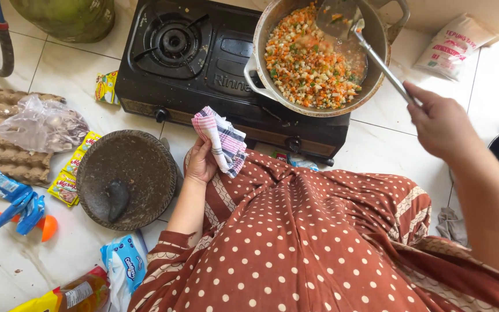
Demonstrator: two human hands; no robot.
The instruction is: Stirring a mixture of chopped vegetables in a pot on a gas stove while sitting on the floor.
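Presently catalogued, all places taken from the black two-burner stove (215, 63) on the tiled floor:

- Metal pot (379, 43): on the stove's right-hand burner, filled with diced orange, white and green vegetables.
- Ladle (342, 20): bowl dipped at the far side of the pot, long handle slanting out over the rim, right of the stove.
- Right hand (443, 124): right of the stove, fingers closed around the ladle's handle end.
- Left hand (200, 164): just in front of the stove, clutching a checked cloth (223, 138) that touches the stove's front edge.
- Stone mortar (125, 179): front-left of the stove, dark pestle (116, 199) lying inside.
- Egg carton (1, 138): well left of the stove, a clear plastic bag (44, 121) resting on it.
- Seasoning sachets (73, 170): between carton and mortar.
- White flour bag (449, 46): right of the stove, beyond the pot.
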